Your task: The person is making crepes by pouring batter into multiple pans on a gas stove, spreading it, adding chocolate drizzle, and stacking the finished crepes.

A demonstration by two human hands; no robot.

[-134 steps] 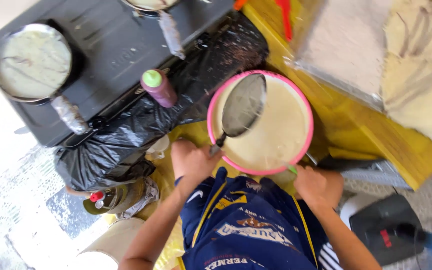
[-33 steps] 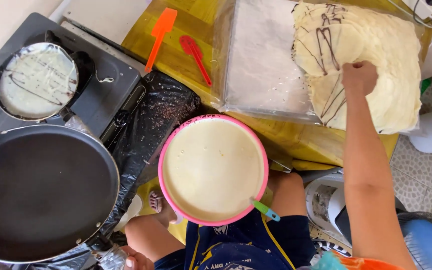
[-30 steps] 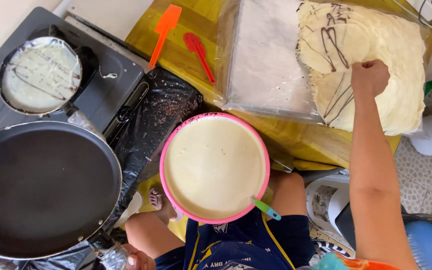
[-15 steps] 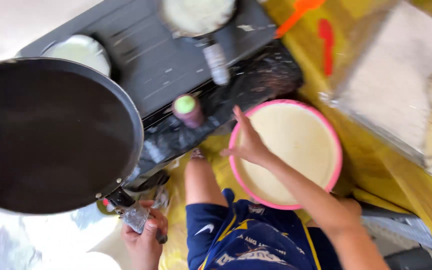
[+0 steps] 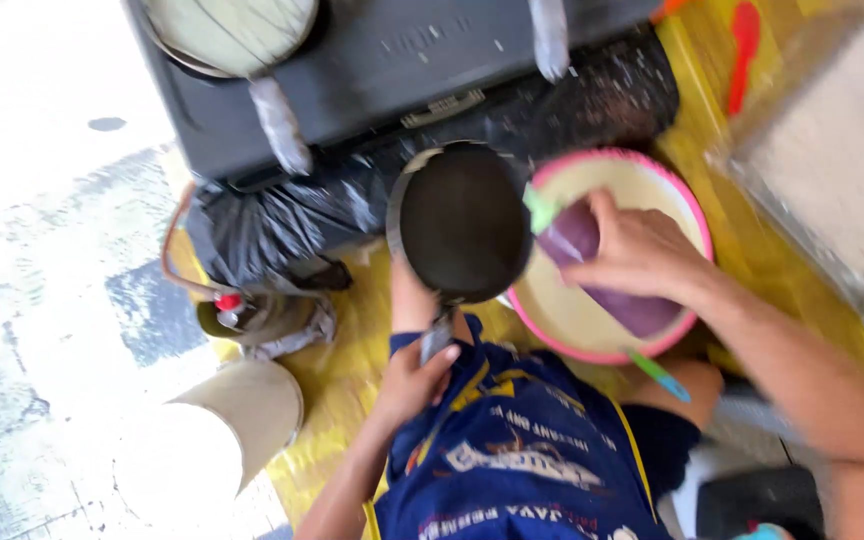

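Note:
My left hand [image 5: 414,378] grips the handle of a small black frying pan [image 5: 462,220], held level in front of me beside the bowl. My right hand [image 5: 640,252] holds a purple bottle with a green cap [image 5: 577,240]. The bottle is tilted, with its cap pointing at the pan's right edge. Under that hand stands a pink-rimmed bowl [image 5: 694,205] full of pale batter, with a green handle [image 5: 658,374] sticking out at its lower rim.
A black stove [image 5: 402,60] lies ahead with a pan holding a pale crepe [image 5: 232,25] at its left. Crumpled black plastic [image 5: 282,210] covers the stove's front. A red spatula [image 5: 742,40] and a clear tray [image 5: 832,150] are on the yellow table. A cream bucket [image 5: 227,430] stands at lower left.
My right hand has picked up the purple bottle that stood by the stove and tilted it at the pan. The pan has come down and right, next to the bowl.

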